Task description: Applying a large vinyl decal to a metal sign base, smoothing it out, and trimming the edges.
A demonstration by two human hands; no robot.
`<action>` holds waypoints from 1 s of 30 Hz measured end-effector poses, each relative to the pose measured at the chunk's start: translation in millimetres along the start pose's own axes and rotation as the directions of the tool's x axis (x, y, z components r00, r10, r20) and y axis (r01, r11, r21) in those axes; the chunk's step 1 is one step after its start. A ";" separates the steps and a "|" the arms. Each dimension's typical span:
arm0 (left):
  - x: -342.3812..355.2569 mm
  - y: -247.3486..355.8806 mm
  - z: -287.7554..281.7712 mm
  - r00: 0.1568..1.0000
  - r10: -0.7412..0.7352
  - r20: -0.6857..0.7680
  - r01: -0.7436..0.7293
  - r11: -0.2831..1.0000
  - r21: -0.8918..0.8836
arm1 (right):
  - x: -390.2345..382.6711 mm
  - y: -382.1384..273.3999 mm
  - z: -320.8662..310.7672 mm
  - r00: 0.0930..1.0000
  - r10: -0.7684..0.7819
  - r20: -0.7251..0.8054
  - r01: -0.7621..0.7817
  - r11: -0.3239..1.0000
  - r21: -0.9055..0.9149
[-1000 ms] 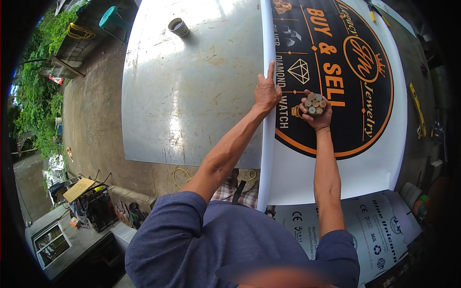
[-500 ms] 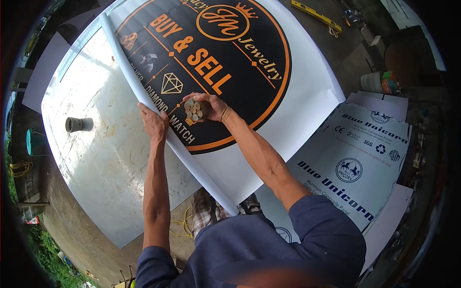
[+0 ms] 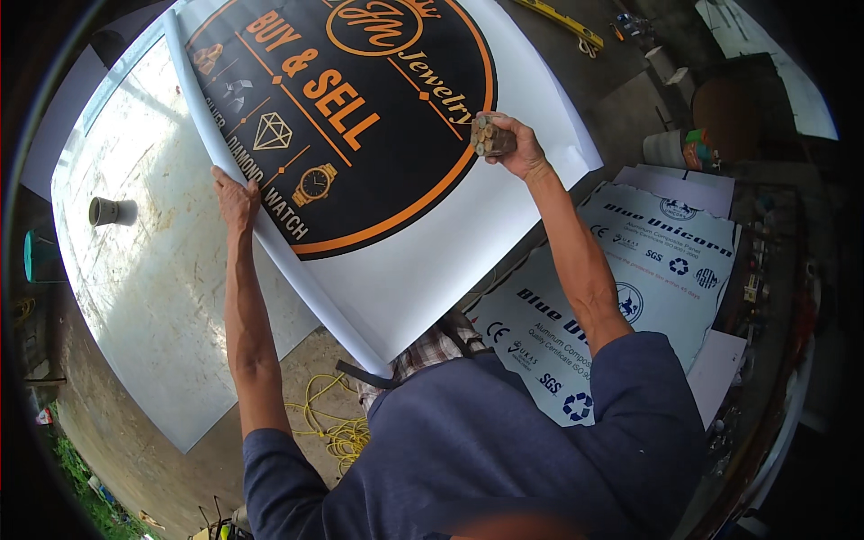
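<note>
A large white sheet (image 3: 387, 306) printed with a black disc, orange ring and lettering covers the right part of a shiny grey panel (image 3: 153, 306). Its left edge is curled into a long white roll (image 3: 301, 279). My left hand (image 3: 238, 200) is closed over this roll, near the printed part. Above the disc's right rim, my right hand (image 3: 524, 148) grips a short brown bundle (image 3: 487, 139) with several round ends facing left. What the bundle is made of is unclear. Whether it touches the sheet, I cannot tell.
A short grey cylinder (image 3: 103, 211) stands on the panel at left. Blue-printed panels (image 3: 576, 279) lie to the right. Tangled yellow cord (image 3: 340, 436) lies near my waist. A yellow spirit level (image 3: 562, 25) and a grey bucket (image 3: 664, 150) are at far right.
My right hand has carried the bundle rightward, from over the disc's lower part to its right rim, uncovering a printed watch. My left hand stays on the roll. The whole view has shifted.
</note>
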State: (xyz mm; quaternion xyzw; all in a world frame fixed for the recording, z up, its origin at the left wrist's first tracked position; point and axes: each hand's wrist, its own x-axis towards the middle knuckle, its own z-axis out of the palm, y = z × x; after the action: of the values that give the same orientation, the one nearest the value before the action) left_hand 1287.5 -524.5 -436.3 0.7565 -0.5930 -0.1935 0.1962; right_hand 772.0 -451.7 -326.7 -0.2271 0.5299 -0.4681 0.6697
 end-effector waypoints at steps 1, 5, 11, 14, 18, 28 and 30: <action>-0.3 2.2 3.2 0.999 0.028 -0.020 -0.028 1.000 0.012 | -3.2 -19.2 -24.1 0.997 -0.031 -0.070 0.028 0.999 -0.038; 4.6 -3.8 10.9 1.000 -0.023 -0.009 0.023 0.999 0.035 | 8.0 -86.1 -115.5 0.936 -0.198 -0.290 0.098 0.940 -0.326; 1.3 5.2 22.8 0.996 -0.085 -0.021 0.088 0.988 0.130 | 93.0 -163.0 -252.3 0.781 -0.389 -0.489 -0.142 0.652 -0.745; -7.3 -29.3 -5.3 0.995 -0.089 -0.037 0.094 0.981 0.169 | 158.5 -167.9 -277.0 0.831 -0.349 -0.434 -0.238 0.482 -0.843; 6.8 10.0 32.0 0.995 -0.098 -0.036 0.103 0.981 0.162 | 203.0 -173.5 -366.2 0.827 -0.489 -0.277 -0.279 0.071 -0.958; -0.8 38.8 50.6 0.953 -0.158 -0.257 0.194 0.973 0.123 | 246.7 -206.6 -291.2 0.938 -0.336 -0.091 -0.072 0.068 -0.995; 2.1 36.6 47.1 0.954 -0.175 -0.243 0.206 0.973 0.108 | 268.6 -200.2 -239.0 0.941 -0.340 -0.009 0.013 0.063 -0.998</action>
State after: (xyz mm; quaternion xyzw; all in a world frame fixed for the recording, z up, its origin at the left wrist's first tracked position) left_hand 1233.2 -537.8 -457.2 0.8389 -0.5019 -0.0821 0.1938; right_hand 474.3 -730.7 -380.1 -0.6225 0.7495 -0.0892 0.2068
